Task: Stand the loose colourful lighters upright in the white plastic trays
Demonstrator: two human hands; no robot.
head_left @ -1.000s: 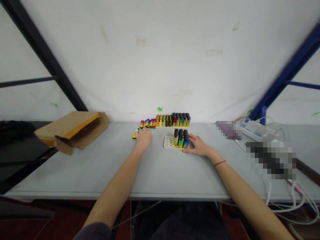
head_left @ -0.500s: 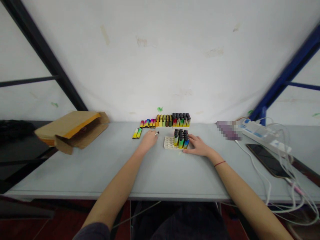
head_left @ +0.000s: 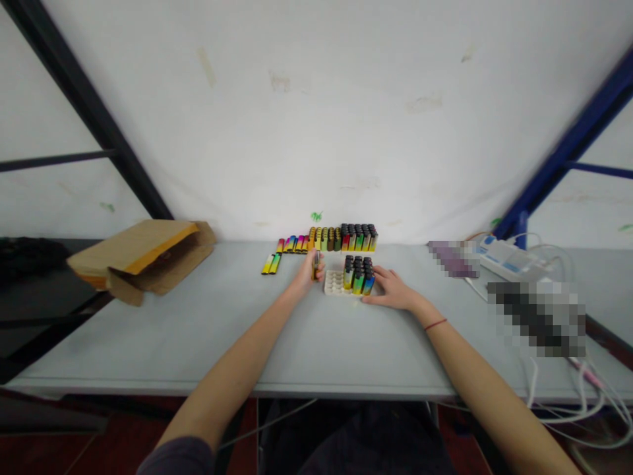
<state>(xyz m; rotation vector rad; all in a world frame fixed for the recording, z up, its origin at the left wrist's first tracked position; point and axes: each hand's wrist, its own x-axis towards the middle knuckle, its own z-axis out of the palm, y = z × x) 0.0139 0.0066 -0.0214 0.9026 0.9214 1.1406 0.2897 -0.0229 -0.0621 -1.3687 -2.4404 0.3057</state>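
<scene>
My left hand (head_left: pixel 307 272) is closed around a lighter (head_left: pixel 316 264), held roughly upright just left of a white tray (head_left: pixel 334 282) with round holes. Several colourful lighters (head_left: pixel 358 280) with black tops stand in the tray's right part, while holes show at its left. Against the tray's right end rests my right hand (head_left: pixel 394 290), thumb along the front corner and fingers spread beside the lighters. Two yellow-green lighters (head_left: pixel 271 264) lie flat to the left of my left hand. Behind them, more multicoloured lighters (head_left: pixel 295 244) lie in a row.
By the wall stand a block of lighters with black tops (head_left: pixel 359 237) and a yellow-to-green group (head_left: pixel 325 239). An opened cardboard box (head_left: pixel 143 254) is on the left. On the right are a power strip (head_left: pixel 509 258), white cables (head_left: pixel 531 379) and blurred-out items.
My left hand has moved slightly right, toward the tray, and turned so that the lighter in it now points up. My right hand and the tray have stayed in place.
</scene>
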